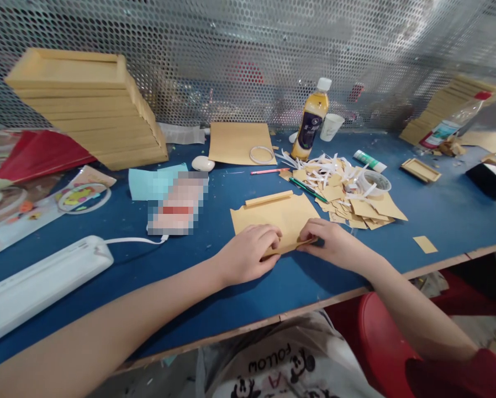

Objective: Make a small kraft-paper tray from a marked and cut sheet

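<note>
A sheet of brown kraft card (281, 218) lies on the blue table in front of me, its far edge turned up into a narrow folded strip. My left hand (254, 251) is closed on the near edge of this card, fingers curled over the top and thumb low at the front. At the right end of the same edge, my right hand (325, 243) pinches the card between thumb and fingers. The near edge is lifted and bent between the two hands. Parts of it are hidden under my fingers.
A tall stack of kraft card trays (86, 110) stands at the back left. Behind the card are a drink bottle (310, 119), a paper cup (332, 127) and a heap of paper scraps (339, 188). To the left lie a pixelated phone (177, 204) on a cable and a white power strip (49, 282).
</note>
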Tool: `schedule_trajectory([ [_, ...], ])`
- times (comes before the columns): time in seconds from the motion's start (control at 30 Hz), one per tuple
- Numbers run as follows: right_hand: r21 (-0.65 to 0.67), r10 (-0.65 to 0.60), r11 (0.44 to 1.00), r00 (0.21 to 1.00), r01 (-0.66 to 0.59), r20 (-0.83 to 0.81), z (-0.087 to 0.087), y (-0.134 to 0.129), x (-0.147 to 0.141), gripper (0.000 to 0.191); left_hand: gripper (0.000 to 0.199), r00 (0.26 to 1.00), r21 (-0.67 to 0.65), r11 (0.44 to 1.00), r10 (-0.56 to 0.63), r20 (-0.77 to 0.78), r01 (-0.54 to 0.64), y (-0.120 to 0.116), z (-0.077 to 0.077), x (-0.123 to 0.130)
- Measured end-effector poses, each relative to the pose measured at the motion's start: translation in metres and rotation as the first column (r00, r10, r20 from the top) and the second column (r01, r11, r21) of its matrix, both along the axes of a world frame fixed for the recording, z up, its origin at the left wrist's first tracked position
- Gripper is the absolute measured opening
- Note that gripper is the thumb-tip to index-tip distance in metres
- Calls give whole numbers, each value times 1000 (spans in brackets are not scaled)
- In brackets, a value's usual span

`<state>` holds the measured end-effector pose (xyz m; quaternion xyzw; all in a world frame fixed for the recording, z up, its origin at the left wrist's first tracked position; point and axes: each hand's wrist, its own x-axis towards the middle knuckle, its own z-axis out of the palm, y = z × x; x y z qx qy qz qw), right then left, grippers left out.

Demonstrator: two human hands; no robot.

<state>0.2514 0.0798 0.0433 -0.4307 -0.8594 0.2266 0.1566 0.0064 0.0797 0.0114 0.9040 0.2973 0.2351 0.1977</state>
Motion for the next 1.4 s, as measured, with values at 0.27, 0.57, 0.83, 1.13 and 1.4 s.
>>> schedule_trajectory([
  [0.27, 120, 177, 977, 984, -177, 12, -3, -22, 7, 13, 25, 975, 299, 939, -115, -192, 170, -18, 0, 8],
  [0.57, 112, 206, 973, 978, -202, -28, -10, -21, 16, 16, 25, 970, 235, 967, -43, -238, 100, -19, 11, 7],
  [0.83, -257, 35, 964, 989, -72, -143, -2, -1, 10, 18, 26, 992, -146, 989, 1, -122, -19, -5, 11, 6],
  [1.13, -470, -142, 880, 982, 66, -128, -3, 10, 5, 21, 32, 978, -110, 994, -23, -205, 0, 6, 9, 5],
  [1.4, -447, -155, 888, 986, 108, -69, 1, 10, -2, 18, 34, 965, -20, 999, -44, -257, 41, 7, 9, 5],
])
